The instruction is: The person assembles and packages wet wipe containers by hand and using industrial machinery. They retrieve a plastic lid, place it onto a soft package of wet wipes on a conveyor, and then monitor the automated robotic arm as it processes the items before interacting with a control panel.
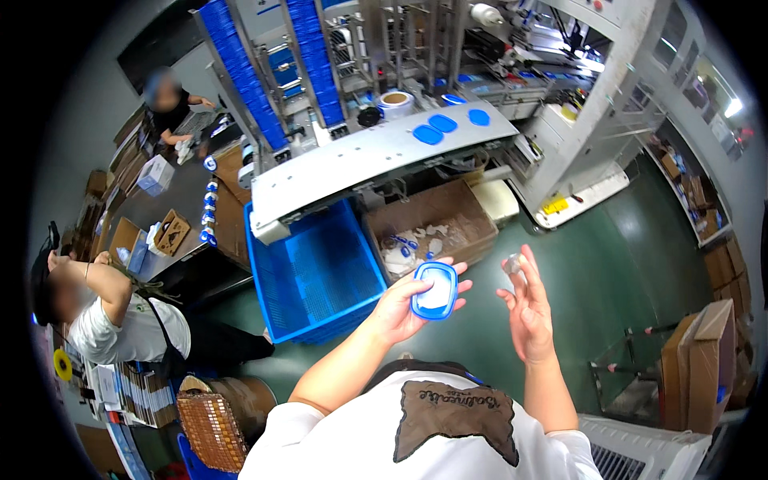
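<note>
A factory floor painted dark green (624, 264), seen from above, left to right: a seated person in a white shirt and dark apron (120, 328) works beside stacks of cartons at the far left, while a second person (168, 104) stands farther back at a dark bench (172, 200) that carries small boxes. An empty blue plastic crate (316, 276) sits on the floor under a grey conveyor (376, 156) bearing three blue lids (444, 126); just beside the crate stands a brown cardboard box (436, 220) of discarded parts. At centre, the left hand (404, 308) is clamped on a blue-rimmed lid with a white inside (436, 292), held face up above the floor. The right hand (528, 308), fingers apart, pinches a small clear scrap (512, 262) at its fingertips. Cartons (704, 360) line the right wall.
</note>
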`<action>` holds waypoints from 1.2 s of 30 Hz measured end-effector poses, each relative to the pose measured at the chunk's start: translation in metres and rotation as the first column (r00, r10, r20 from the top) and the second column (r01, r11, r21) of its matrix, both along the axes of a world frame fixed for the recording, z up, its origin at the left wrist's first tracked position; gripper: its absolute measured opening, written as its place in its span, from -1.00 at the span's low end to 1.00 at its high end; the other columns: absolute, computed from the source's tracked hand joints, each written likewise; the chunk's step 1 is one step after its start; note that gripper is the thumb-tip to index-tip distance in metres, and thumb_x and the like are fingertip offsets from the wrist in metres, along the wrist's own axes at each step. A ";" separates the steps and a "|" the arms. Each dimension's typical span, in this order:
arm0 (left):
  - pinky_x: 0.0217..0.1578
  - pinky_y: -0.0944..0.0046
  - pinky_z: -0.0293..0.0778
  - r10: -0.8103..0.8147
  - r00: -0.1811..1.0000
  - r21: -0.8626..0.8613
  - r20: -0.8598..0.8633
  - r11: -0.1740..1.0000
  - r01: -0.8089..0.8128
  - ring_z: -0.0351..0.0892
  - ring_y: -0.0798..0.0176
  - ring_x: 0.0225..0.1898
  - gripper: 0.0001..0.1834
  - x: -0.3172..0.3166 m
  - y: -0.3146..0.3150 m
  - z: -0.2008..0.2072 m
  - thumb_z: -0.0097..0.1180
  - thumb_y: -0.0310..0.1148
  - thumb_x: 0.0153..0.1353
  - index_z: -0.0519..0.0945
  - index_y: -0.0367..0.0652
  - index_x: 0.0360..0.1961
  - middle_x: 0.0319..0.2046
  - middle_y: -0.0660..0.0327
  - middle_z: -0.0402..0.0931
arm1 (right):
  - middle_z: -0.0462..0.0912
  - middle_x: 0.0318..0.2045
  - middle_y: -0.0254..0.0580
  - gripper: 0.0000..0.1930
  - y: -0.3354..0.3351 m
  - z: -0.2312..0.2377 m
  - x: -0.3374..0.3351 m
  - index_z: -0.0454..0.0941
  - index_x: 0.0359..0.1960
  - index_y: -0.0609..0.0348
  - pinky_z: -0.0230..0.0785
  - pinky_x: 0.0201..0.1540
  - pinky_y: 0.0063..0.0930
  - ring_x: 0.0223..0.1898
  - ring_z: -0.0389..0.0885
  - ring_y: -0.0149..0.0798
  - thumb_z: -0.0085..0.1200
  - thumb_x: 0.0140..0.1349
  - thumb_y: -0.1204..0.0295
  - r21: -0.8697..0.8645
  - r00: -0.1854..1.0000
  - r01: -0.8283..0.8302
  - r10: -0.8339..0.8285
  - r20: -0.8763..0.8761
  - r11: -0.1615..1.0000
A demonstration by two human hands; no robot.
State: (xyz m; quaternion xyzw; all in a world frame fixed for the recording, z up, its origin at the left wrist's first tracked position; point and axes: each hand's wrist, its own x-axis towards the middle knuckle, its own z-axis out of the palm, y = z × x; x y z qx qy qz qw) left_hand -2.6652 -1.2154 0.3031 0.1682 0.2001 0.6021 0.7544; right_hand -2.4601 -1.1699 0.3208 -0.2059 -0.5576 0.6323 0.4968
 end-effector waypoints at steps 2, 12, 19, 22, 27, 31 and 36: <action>-0.01 0.09 0.43 0.104 0.983 -0.029 -0.151 0.994 -0.110 0.45 0.01 0.01 -0.53 -0.027 -0.003 -0.005 0.06 -0.40 0.12 0.30 -0.33 0.05 0.01 -0.06 0.39 | -0.19 0.35 -0.17 -0.23 0.006 -0.006 -0.017 0.12 0.26 0.05 0.10 0.12 -0.39 0.29 0.04 -0.17 0.12 -0.02 0.18 -0.069 0.999 -0.026 0.029 0.041 0.997; -0.23 0.42 0.42 0.385 0.192 0.209 -0.903 0.782 -0.587 0.47 0.44 -0.28 -0.73 -0.176 0.038 -0.061 0.04 -0.39 0.18 0.47 -0.19 -0.09 -0.30 0.25 0.51 | -0.14 0.33 -0.20 -0.21 0.093 -0.036 -0.073 -0.06 0.32 -0.04 0.15 0.14 -0.33 0.25 0.14 -0.12 0.08 0.05 0.36 -0.180 0.980 -0.033 0.067 0.188 0.983; -0.21 0.30 0.42 0.254 -0.233 0.344 -0.939 0.733 -0.586 0.53 0.22 -0.32 -0.63 -0.245 0.099 -0.051 -0.07 -0.51 0.09 0.46 -0.22 -0.02 -0.36 0.03 0.54 | 0.29 0.06 0.03 -0.09 0.223 -0.057 -0.120 -0.25 0.34 -0.17 0.26 0.02 -0.36 0.02 0.36 -0.18 0.10 0.06 0.55 -0.039 0.947 0.012 0.002 0.320 0.999; -0.15 0.26 0.41 0.225 -0.401 0.439 -0.888 0.676 -0.592 0.54 0.10 -0.27 -0.63 -0.281 0.117 -0.081 -0.03 -0.51 0.08 0.46 -0.22 -0.03 -0.30 -0.04 0.53 | 0.38 -0.02 -0.02 -0.07 0.277 -0.067 -0.157 -0.16 0.34 -0.12 0.27 -0.02 -0.32 -0.03 0.39 -0.20 0.19 -0.03 0.51 0.200 0.844 0.065 -0.161 0.511 0.978; 0.17 -0.06 0.06 0.021 -0.775 0.516 -0.631 0.758 -0.399 0.06 -0.27 0.18 -0.65 -0.267 0.138 -0.073 0.06 -0.40 0.07 0.49 -0.21 -0.08 0.19 -0.09 0.11 | 0.44 -0.05 -0.04 -0.03 0.335 -0.073 -0.197 -0.06 0.31 0.02 0.15 0.06 -0.17 -0.02 0.34 0.06 0.29 -0.16 0.40 0.692 0.644 -0.057 -0.504 0.576 0.719; 0.20 -0.16 -0.07 -0.111 -0.763 0.254 -0.636 0.904 -0.343 -0.03 -0.11 0.28 -0.40 -0.252 0.127 -0.077 -0.01 -0.01 0.12 0.33 -0.09 0.14 0.25 0.00 0.05 | 0.51 -0.15 -0.14 -0.11 0.335 -0.080 -0.219 0.03 0.29 0.01 0.08 0.05 -0.18 -0.04 0.34 -0.04 0.26 -0.11 0.33 0.704 0.596 -0.194 -0.488 0.638 0.683; 0.20 -0.16 -0.08 -0.146 -0.733 0.263 -0.664 0.873 -0.411 -0.02 -0.09 0.27 -0.36 -0.268 0.122 -0.072 0.00 0.06 0.09 0.33 -0.10 0.13 0.23 0.00 0.09 | 0.52 -0.45 -0.21 -0.18 0.307 -0.082 -0.236 0.18 0.22 0.13 0.19 -0.04 -0.25 -0.34 0.43 -0.16 0.28 -0.17 0.43 0.822 0.674 -0.301 -0.502 0.542 0.483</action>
